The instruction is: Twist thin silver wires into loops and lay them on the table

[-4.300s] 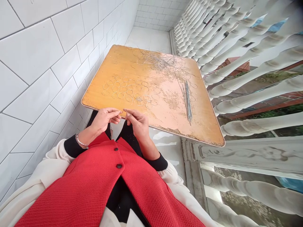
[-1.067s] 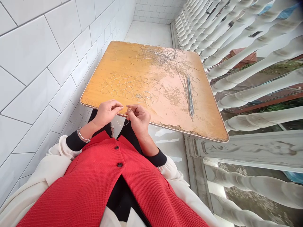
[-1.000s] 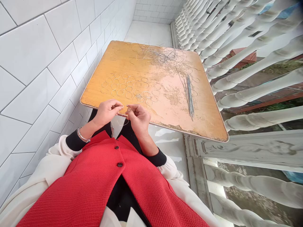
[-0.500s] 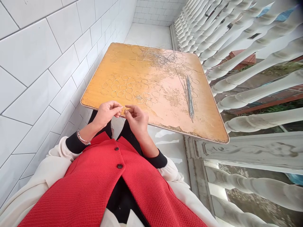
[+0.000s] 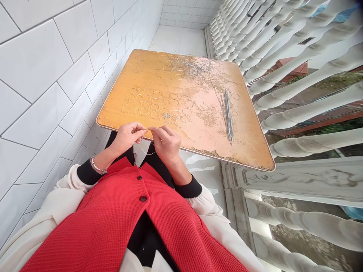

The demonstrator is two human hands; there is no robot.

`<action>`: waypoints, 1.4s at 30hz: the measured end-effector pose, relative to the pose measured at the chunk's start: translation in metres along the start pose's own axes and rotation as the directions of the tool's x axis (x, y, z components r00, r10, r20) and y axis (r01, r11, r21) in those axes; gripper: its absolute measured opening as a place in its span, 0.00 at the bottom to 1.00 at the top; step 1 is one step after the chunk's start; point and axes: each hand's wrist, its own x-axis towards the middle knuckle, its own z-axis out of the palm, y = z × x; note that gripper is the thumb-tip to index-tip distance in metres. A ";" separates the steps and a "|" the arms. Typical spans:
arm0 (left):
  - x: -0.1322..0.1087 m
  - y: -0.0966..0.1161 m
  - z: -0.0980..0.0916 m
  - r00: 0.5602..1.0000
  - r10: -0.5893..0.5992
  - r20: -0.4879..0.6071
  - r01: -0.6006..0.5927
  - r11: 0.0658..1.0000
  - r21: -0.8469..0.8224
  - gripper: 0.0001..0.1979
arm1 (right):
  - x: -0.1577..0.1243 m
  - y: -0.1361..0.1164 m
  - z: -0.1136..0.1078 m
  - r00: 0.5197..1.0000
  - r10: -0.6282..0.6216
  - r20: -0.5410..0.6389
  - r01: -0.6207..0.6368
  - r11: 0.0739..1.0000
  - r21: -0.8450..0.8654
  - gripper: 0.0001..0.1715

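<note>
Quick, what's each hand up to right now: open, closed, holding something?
Left hand: closed, fingertips pinching a thin wire.
Right hand: closed, apparently pinching the same wire, close to the left fingertips.

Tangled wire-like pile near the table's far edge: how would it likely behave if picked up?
The tangled pile would probably lift as a clump, since its strands cross and loop over one another. It is likely light and springy: the strands look thin yet hold open curves. Stray ends poking outward might snag fingers.
</note>
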 end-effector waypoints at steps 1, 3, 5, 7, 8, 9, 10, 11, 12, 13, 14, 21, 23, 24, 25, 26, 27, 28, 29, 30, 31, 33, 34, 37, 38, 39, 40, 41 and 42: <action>0.000 -0.001 0.001 1.000 -0.001 -0.008 0.001 1.000 -0.019 0.04 | 0.001 0.001 0.000 1.000 0.000 -0.010 0.000 1.000 -0.014 0.15; -0.001 -0.003 0.001 1.000 -0.009 -0.021 0.008 0.998 -0.059 0.04 | 0.002 0.001 0.000 0.999 0.011 -0.038 -0.013 0.999 -0.042 0.14; -0.001 -0.005 0.000 1.000 -0.021 -0.017 0.020 0.997 -0.075 0.05 | 0.003 0.001 0.000 0.998 0.007 -0.070 -0.011 0.998 -0.056 0.14; -0.003 -0.006 -0.002 0.999 -0.035 -0.003 0.035 0.998 -0.057 0.08 | 0.004 0.001 -0.001 0.995 -0.007 -0.100 0.001 0.998 -0.061 0.14; -0.004 -0.007 -0.004 0.999 -0.043 0.008 0.043 0.998 -0.037 0.09 | 0.004 0.001 -0.001 0.994 -0.011 -0.104 0.004 0.998 -0.065 0.13; -0.004 -0.007 -0.006 0.998 -0.050 0.024 0.050 0.999 -0.013 0.10 | 0.004 0.001 -0.001 0.995 -0.011 -0.103 0.003 0.998 -0.070 0.13; -0.005 -0.007 -0.007 0.997 -0.058 0.042 0.057 0.998 0.014 0.11 | 0.005 0.001 -0.001 0.995 -0.008 -0.096 0.001 0.997 -0.073 0.13; -0.006 -0.007 -0.008 0.996 -0.064 0.060 0.062 0.997 0.039 0.11 | 0.005 0.001 -0.001 0.996 -0.004 -0.088 -0.002 0.998 -0.071 0.13; -0.006 -0.007 -0.008 0.995 -0.070 0.077 0.066 0.996 0.058 0.11 | 0.005 0.001 -0.001 0.997 -0.001 -0.079 -0.004 0.998 -0.063 0.13; -0.006 -0.006 -0.009 0.993 -0.076 0.090 0.070 0.995 0.071 0.10 | 0.005 0.000 -0.001 0.997 0.004 -0.074 -0.007 0.999 -0.048 0.13; -0.006 -0.006 -0.009 0.992 -0.081 0.096 0.073 0.994 0.077 0.10 | 0.005 0.000 -0.001 0.997 0.014 -0.073 -0.016 1.000 -0.027 0.13; -0.008 -0.003 -0.008 0.989 -0.115 0.098 0.110 0.993 0.053 0.07 | 0.003 -0.002 -0.001 0.984 0.159 -0.083 -0.156 0.987 0.042 0.13; -0.010 -0.002 -0.007 0.982 -0.132 0.133 0.127 0.991 0.042 0.06 | 0.004 -0.002 -0.001 0.984 0.128 -0.125 -0.131 0.991 -0.016 0.14; -0.011 -0.001 -0.008 0.979 -0.140 0.145 0.135 0.990 0.039 0.06 | 0.004 -0.002 -0.001 0.984 0.117 -0.134 -0.121 0.992 -0.027 0.14; -0.012 -0.001 -0.008 0.978 -0.145 0.151 0.140 0.989 0.039 0.07 | 0.005 -0.002 -0.002 0.984 0.115 -0.134 -0.118 0.993 -0.019 0.14; -0.013 -0.001 -0.008 0.978 -0.146 0.151 0.141 0.989 0.042 0.07 | 0.005 -0.002 -0.002 0.984 0.125 -0.125 -0.125 0.992 0.004 0.14; -0.013 -0.001 -0.009 0.978 -0.144 0.150 0.138 0.989 0.048 0.06 | 0.006 -0.003 -0.003 0.984 0.142 -0.107 -0.139 0.990 0.036 0.14; -0.014 -0.001 -0.009 0.979 -0.142 0.147 0.135 0.989 0.056 0.06 | 0.006 -0.003 -0.004 0.983 0.162 -0.080 -0.157 0.985 0.071 0.14; -0.014 -0.001 -0.010 0.979 -0.141 0.145 0.134 0.989 0.063 0.06 | 0.006 -0.003 -0.005 0.982 0.181 -0.051 -0.176 0.979 0.104 0.13; -0.013 -0.001 -0.010 0.980 -0.141 0.142 0.132 0.989 0.068 0.06 | 0.007 -0.003 -0.006 0.980 0.197 -0.028 -0.192 0.972 0.132 0.13; -0.013 -0.001 -0.010 0.980 -0.141 0.137 0.132 0.989 0.071 0.06 | 0.007 -0.003 -0.007 0.978 0.207 -0.012 -0.203 0.967 0.154 0.12; -0.013 -0.001 -0.010 0.983 -0.139 0.123 0.132 0.989 0.063 0.07 | 0.007 -0.003 -0.008 0.976 0.218 -0.011 -0.213 0.960 0.183 0.11; -0.013 -0.001 -0.010 0.984 -0.136 0.118 0.130 0.990 0.057 0.08 | 0.007 -0.003 -0.008 0.975 0.222 -0.021 -0.214 0.958 0.192 0.11; -0.012 -0.002 -0.009 0.986 -0.121 0.112 0.116 0.992 0.043 0.08 | 0.008 -0.003 -0.007 0.972 0.231 -0.030 -0.221 0.955 0.197 0.11; -0.012 -0.003 -0.009 0.987 -0.118 0.108 0.114 0.992 0.044 0.09 | 0.008 -0.003 -0.007 0.972 0.235 -0.021 -0.227 0.954 0.196 0.11; -0.012 -0.003 -0.008 0.988 -0.117 0.099 0.113 0.993 0.047 0.08 | 0.008 -0.003 -0.007 0.970 0.242 -0.007 -0.236 0.951 0.201 0.11; -0.012 -0.003 -0.008 0.990 -0.114 0.085 0.110 0.993 0.052 0.08 | 0.007 -0.003 -0.007 0.967 0.255 0.007 -0.250 0.944 0.214 0.11; -0.012 -0.003 -0.008 0.992 -0.108 0.070 0.104 0.993 0.058 0.08 | 0.007 -0.003 -0.008 0.962 0.272 0.020 -0.269 0.933 0.238 0.11; -0.012 -0.003 -0.008 0.994 -0.097 0.056 0.093 0.993 0.070 0.07 | 0.006 -0.003 -0.008 0.955 0.295 0.036 -0.293 0.916 0.274 0.13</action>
